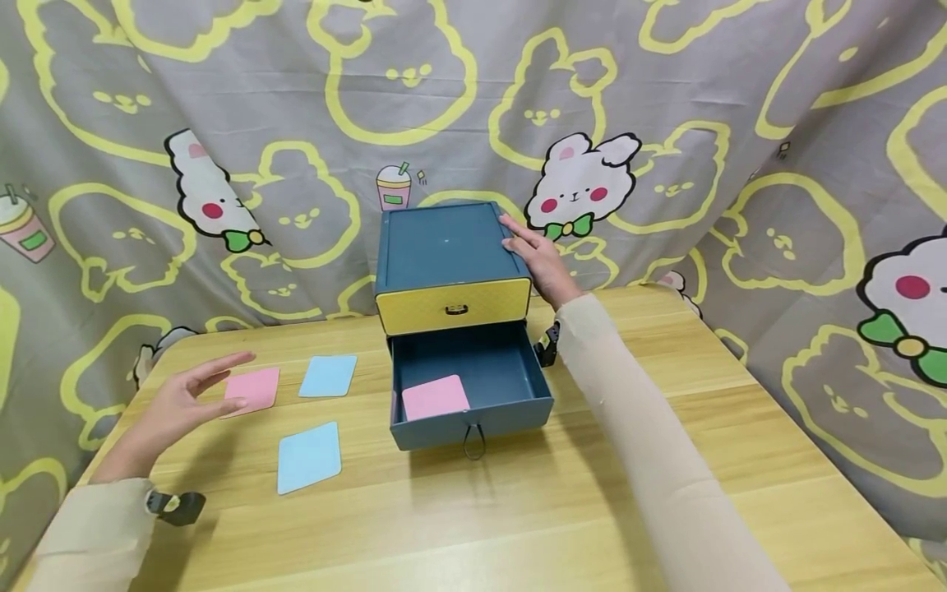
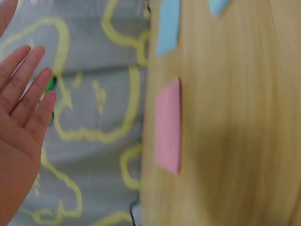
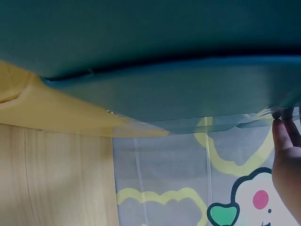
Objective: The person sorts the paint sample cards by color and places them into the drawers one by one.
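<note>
Small drawer box [image 1: 451, 263] at bench [image 1: 518, 510] centre-back: teal shell, yellow upper drawer front, lower drawer [image 1: 473, 395] pulled out, pink card [image 1: 435, 397] inside. Right hand [image 1: 538, 259] flat against box's right top edge, fingers straight. Left hand [image 1: 177, 403] spread wide, hovering near pink card on bench [image 1: 253, 389].

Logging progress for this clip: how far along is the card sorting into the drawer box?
Done: the bottom drawer is pulled open and one pink card lies inside. In hand: the right hand rests on the box top; the left hand hovers open beside the pink card on the table, not holding it. Left: that card and two blue cards lie outside; the yellow top drawer is closed.
</note>
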### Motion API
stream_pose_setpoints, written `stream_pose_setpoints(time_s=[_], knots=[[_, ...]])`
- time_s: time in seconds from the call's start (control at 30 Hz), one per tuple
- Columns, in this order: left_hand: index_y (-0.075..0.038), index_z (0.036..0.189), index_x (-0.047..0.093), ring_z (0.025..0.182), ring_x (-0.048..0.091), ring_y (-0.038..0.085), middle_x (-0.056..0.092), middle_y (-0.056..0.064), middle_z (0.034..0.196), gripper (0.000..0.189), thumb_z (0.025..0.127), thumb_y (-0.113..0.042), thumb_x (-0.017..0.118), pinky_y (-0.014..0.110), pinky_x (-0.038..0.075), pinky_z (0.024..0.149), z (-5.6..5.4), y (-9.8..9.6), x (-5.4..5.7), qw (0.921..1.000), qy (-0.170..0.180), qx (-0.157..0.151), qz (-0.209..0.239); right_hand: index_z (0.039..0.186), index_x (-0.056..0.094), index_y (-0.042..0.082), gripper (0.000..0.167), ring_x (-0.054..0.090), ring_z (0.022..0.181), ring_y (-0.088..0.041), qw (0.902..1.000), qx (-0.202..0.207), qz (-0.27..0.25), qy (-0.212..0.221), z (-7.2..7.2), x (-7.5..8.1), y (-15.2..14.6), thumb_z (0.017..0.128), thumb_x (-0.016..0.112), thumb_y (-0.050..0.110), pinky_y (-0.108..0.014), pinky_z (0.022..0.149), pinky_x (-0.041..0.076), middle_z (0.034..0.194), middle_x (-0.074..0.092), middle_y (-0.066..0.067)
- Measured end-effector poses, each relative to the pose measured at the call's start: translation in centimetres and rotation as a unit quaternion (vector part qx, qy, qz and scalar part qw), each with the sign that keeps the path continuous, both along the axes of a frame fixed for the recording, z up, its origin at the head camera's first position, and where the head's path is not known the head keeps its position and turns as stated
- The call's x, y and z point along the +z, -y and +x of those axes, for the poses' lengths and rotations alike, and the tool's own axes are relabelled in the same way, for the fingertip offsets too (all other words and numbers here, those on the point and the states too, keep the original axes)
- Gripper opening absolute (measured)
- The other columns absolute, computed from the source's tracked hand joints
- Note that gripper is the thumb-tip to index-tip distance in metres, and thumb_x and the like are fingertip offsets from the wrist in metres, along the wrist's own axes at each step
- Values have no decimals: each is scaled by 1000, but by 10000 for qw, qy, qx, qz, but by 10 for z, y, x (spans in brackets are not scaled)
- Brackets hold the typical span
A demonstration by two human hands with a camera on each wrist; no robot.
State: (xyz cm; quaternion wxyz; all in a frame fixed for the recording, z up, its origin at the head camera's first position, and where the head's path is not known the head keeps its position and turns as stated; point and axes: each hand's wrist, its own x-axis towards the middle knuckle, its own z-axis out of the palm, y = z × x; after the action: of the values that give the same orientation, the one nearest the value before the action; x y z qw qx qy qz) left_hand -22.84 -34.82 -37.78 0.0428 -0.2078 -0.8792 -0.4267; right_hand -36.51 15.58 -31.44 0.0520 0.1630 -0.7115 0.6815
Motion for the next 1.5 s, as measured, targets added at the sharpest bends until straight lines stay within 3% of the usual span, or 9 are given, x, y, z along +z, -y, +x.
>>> stream_pose_setpoints(time_s=[0.37,0.57,0.77,0.9,1.03,1.13,1.3,1.4,1.5], knots=[[-17,142,44,106,36,-20,41,-20,140,62,86,-27,70,2,36,80,-12,52,-26,9903,621,857,-896,141,46,18,48,24,139,-7,10000,-21,72,63,2,1,-1,94,55,22,-34,114,20,150,34,9],[-15,143,43,105,36,-23,45,-6,143,63,86,-28,69,1,35,81,-23,62,-32,9906,611,764,-957,142,43,13,50,21,141,-11,9998,88,67,137,12,11,2,94,53,18,-35,114,19,152,31,3],[-6,145,35,115,39,-10,39,7,147,68,89,-31,65,2,34,81,-37,67,-37,9877,941,557,-1122,143,40,9,52,22,141,-12,9998,103,89,173,23,19,4,93,51,16,-35,113,24,153,29,1],[0,144,34,109,34,-17,36,20,146,68,90,-27,65,1,33,81,-45,69,-43,9877,1062,453,-1054,143,40,9,52,21,141,-13,9997,136,123,131,24,19,4,93,52,16,-36,114,22,153,29,1],[4,144,31,126,37,0,32,27,146,70,90,-26,65,0,32,81,-52,69,-46,9860,1237,413,-1041,143,41,9,51,21,141,-13,9998,134,134,100,23,18,4,93,52,16,-35,113,22,153,29,1],[6,143,32,124,39,-3,33,29,144,71,89,-25,66,0,32,81,-54,72,-48,9862,1260,390,-1004,142,43,12,50,24,140,-10,9999,107,37,49,13,10,4,93,54,18,-35,112,24,152,32,4],[8,144,28,104,27,-27,30,32,143,72,91,-25,64,-2,27,81,-54,78,-52,9858,1321,328,-979,142,43,12,50,23,140,-10,9998,167,-90,59,11,8,4,93,53,18,-35,112,25,152,32,4],[8,144,26,124,24,-13,25,34,145,72,92,-27,62,-4,22,81,-55,79,-52,9833,1494,271,-1003,143,41,9,51,22,141,-12,9998,190,-69,95,19,14,5,93,52,15,-35,112,25,153,30,1],[7,144,27,140,19,21,22,34,146,72,91,-26,63,-5,20,81,-56,77,-52,9815,1621,244,-992,143,40,9,52,25,140,-13,9996,184,-86,175,20,16,4,93,51,15,-37,109,31,153,29,1]])
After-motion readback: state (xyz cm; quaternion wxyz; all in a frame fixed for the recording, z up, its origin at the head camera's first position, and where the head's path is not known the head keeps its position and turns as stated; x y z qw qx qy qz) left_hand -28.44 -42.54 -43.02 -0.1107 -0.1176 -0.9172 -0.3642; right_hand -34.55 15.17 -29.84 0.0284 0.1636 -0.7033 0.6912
